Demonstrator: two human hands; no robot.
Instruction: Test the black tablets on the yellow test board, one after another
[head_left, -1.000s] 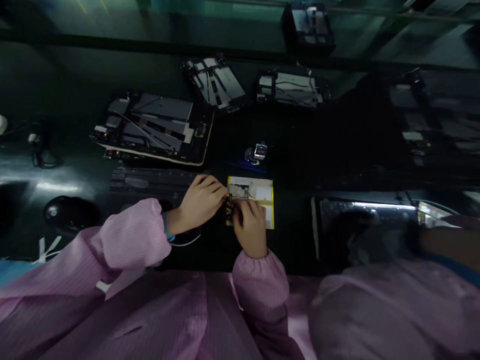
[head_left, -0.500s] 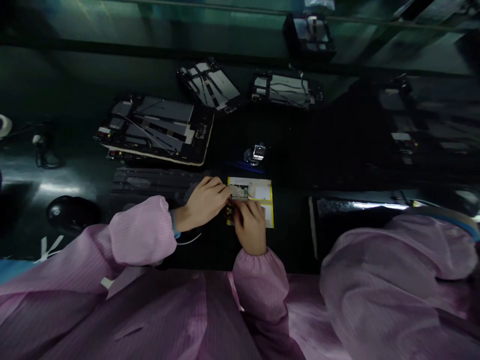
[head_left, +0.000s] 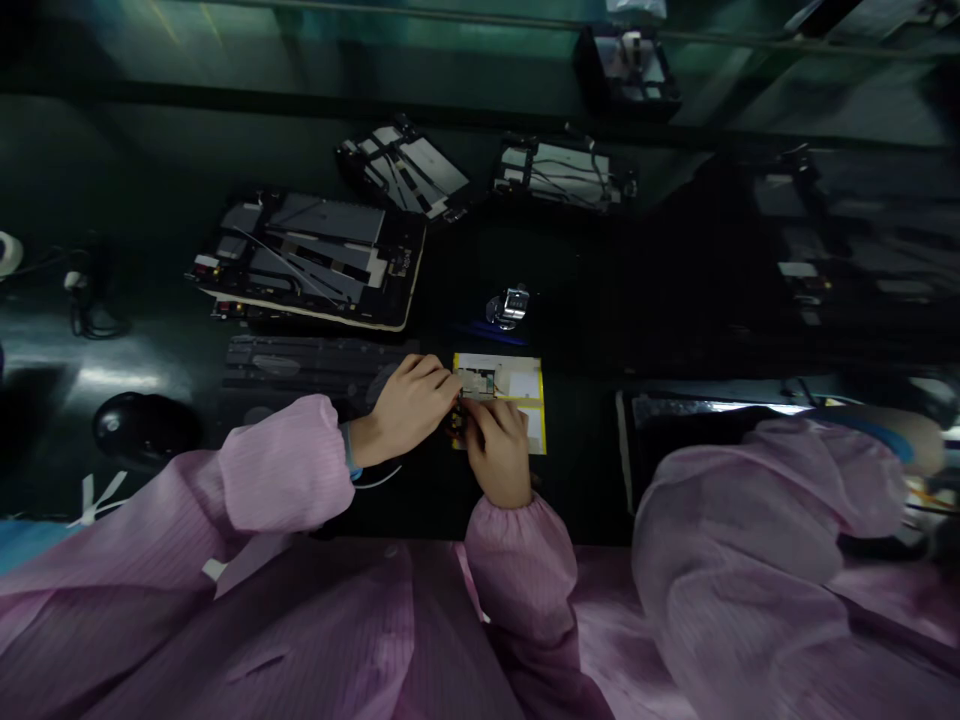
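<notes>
A flat battery pack (head_left: 534, 382) with a white face and yellow edges lies on the dark bench in front of me. Over its left part is a small circuit board (head_left: 478, 382). My left hand (head_left: 412, 408) comes in from the left, its fingers closed at the board's left edge. Below the board, my right hand (head_left: 501, 455) rests over the pack with thumb and forefinger pinched near the board's lower left corner. Small dark parts (head_left: 455, 424) show between the two hands. The fingertips partly hide what they grip.
A stack of opened tablets (head_left: 315, 255) stands back left, with opened device frames (head_left: 409, 170) (head_left: 566, 175) behind. A metal tally counter (head_left: 511, 307) sits beyond the pack. A black mouse (head_left: 146, 428) lies left. A co-worker in a pink cap (head_left: 750, 510) leans in at right.
My hands stay almost in place at the board. The co-worker's head has shifted left. The device frames at the back sit slightly further left, and the black tray behind them slightly further right.
</notes>
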